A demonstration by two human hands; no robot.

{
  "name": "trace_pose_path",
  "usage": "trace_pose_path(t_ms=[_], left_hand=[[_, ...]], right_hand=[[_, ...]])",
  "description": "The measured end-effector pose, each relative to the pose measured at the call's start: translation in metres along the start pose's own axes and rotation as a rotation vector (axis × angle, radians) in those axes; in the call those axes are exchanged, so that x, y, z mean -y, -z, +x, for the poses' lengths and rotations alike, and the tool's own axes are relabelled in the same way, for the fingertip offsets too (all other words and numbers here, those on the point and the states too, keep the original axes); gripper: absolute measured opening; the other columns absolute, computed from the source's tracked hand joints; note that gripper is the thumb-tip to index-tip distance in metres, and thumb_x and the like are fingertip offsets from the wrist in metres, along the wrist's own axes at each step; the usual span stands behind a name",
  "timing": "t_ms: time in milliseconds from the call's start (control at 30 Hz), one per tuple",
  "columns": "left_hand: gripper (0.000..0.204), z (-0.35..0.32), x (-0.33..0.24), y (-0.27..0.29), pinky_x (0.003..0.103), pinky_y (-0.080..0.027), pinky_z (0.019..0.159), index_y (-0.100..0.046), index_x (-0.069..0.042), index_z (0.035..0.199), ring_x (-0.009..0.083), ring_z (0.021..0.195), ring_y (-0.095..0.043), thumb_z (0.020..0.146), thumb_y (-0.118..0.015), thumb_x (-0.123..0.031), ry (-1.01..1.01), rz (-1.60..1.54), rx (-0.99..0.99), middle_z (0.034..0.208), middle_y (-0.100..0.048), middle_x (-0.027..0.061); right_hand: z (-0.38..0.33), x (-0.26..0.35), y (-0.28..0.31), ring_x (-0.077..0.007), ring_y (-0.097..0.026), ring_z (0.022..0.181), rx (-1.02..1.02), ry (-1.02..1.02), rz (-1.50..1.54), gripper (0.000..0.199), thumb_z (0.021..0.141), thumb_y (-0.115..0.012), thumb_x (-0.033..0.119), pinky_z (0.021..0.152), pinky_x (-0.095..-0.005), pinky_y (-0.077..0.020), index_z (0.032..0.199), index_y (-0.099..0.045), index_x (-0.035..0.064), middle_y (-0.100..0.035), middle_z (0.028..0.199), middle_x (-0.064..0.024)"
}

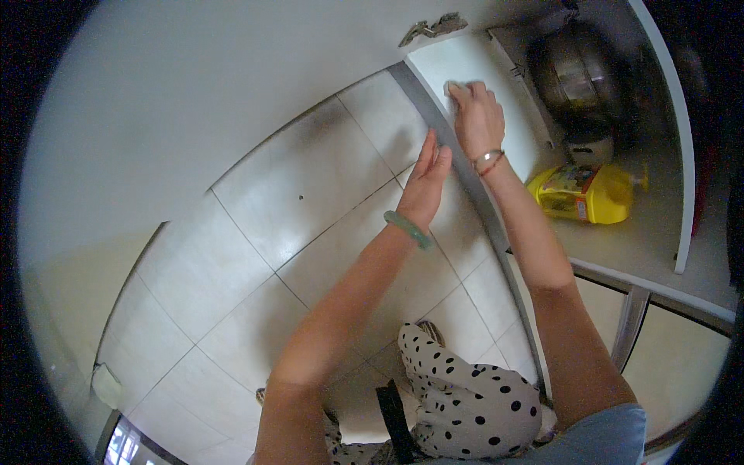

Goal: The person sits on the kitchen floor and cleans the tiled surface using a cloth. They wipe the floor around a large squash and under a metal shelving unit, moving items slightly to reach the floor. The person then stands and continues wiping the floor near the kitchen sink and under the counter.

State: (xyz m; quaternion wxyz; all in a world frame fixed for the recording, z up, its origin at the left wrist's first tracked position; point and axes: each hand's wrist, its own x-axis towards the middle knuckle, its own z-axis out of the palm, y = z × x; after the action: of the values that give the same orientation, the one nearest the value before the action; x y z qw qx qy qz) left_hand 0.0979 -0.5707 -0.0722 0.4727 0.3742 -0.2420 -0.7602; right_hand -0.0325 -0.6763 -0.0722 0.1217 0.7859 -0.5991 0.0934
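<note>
My right hand (pixel 479 120) reaches into a low open cabinet and rests on its white floor panel (pixel 442 62). Its fingers are curled, with a small pale edge at the fingertips that is too slight to name. My left hand (pixel 428 180), wearing a green bangle (pixel 408 229), hovers beside the cabinet's grey front edge (pixel 473 186). Its fingers are stretched out, with nothing visible in them. To the right of my right forearm, a yellow plastic jug (pixel 585 192) lies on its side inside the cabinet.
A dark, shiny metal pot (pixel 577 74) stands deeper in the cabinet, near a small white container (pixel 590 147). A metal hinge (pixel 434 28) is fixed at the cabinet's far corner. Pale floor tiles (pixel 310 217) stretch left to a white wall (pixel 201 85).
</note>
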Motion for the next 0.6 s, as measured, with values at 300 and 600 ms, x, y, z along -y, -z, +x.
trace_pose_path(t_ms=[300, 600], left_hand=[[0.072, -0.003, 0.0, -0.009, 0.031, -0.024, 0.109, -0.018, -0.005, 0.147, 0.0208, 0.137, -0.026, 0.095, -0.045, -0.047, 0.031, 0.003, 0.021, 0.149, -0.027, 0.0118], [0.072, -0.021, 0.021, 0.014, 0.036, -0.025, 0.109, -0.016, -0.008, 0.148, 0.0206, 0.137, -0.025, 0.094, -0.044, -0.048, 0.107, 0.089, -0.024, 0.152, -0.021, 0.0087]], right_hand=[[0.033, -0.007, -0.004, -0.0303, -0.058, 0.091, 0.073, 0.008, -0.015, 0.025, 0.083, -0.05, 0.015, 0.075, -0.0412, -0.0487, 0.104, -0.064, 0.0189, -0.056, 0.1, -0.0124], [0.067, -0.012, -0.016, -0.0299, -0.058, 0.088, -0.042, 0.003, -0.115, 0.028, 0.08, -0.055, 0.01, 0.073, -0.042, -0.0486, 0.104, -0.065, 0.0185, -0.058, 0.101, -0.0111]])
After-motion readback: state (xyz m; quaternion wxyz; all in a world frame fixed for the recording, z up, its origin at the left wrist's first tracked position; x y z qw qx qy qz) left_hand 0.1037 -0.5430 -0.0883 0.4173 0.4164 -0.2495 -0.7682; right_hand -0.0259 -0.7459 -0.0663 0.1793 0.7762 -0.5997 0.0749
